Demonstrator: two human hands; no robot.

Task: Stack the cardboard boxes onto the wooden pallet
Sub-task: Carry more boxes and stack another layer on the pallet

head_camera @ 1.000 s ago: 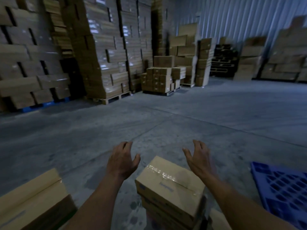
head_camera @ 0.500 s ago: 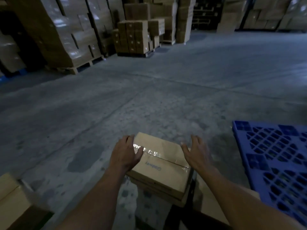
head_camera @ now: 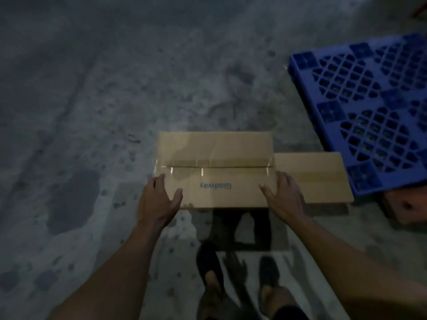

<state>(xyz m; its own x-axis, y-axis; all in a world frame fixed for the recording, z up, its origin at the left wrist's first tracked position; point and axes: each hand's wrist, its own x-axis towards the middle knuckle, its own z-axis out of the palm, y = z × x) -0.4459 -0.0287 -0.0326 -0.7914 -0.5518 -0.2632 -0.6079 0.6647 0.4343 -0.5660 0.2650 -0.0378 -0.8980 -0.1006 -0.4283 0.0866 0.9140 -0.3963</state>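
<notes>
The left hand (head_camera: pixel 157 202) and right hand (head_camera: pixel 286 199) clasp opposite ends of the taped cardboard box (head_camera: pixel 215 153), thumbs on top. It is above the floor (head_camera: pixel 115 88), beside a second box (head_camera: pixel 309 176) at the blue pallet (head_camera: pixel 330 111)'s near corner.

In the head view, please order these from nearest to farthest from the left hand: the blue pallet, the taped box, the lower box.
1. Taped box, held at its left edge by the left hand.
2. Lower box, beyond it on the right.
3. Blue pallet, far right.
</notes>
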